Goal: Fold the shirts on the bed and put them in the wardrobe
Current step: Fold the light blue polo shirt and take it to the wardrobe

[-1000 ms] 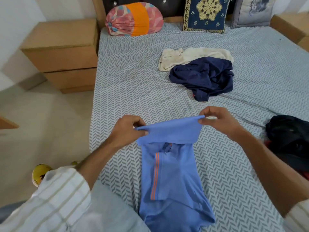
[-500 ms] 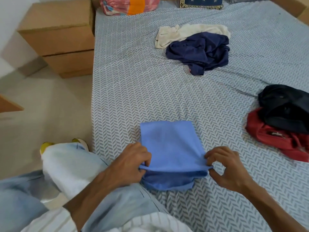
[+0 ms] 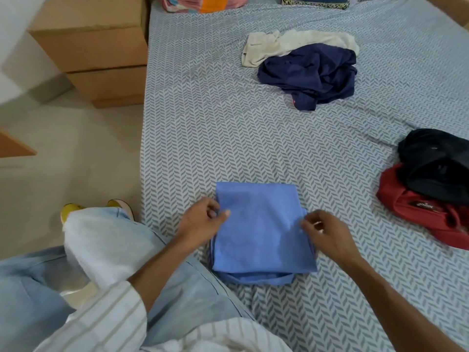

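A light blue shirt lies folded into a rectangle near the front edge of the bed. My left hand pinches its left edge, thumb on top of the cloth. At the right edge my right hand pinches the fabric with curled fingers. Farther back a crumpled navy shirt lies partly over a cream shirt. On the right a black garment sits on top of a red shirt. No wardrobe is in view.
A wooden bedside cabinet stands left of the bed, with bare floor in front of it. Pillows line the bed's head. A wooden corner juts in at the far left. A white cloth drapes over my leg.
The blue shirt's upper half was folded down toward me and now lies flat. Both hands moved from the front fold edge to the shirt's sides. The camera tilted downward.
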